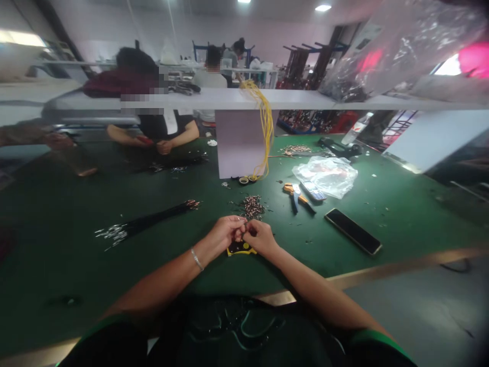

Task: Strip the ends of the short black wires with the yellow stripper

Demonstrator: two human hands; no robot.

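My left hand (225, 233) and right hand (260, 237) both pinch a small piece (244, 224) above the bench (114, 270); best kept low, wrists braced, close to the terminal pile (252, 206).

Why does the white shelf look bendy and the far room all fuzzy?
Head view: the wide lens curves the white shelf; the far room is soft and washed out by ceiling lights; the left hand and right hand look sharper, though the small piece they pinch is unclear.

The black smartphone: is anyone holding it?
No, the smartphone lies flat on the green table with no hand on it.
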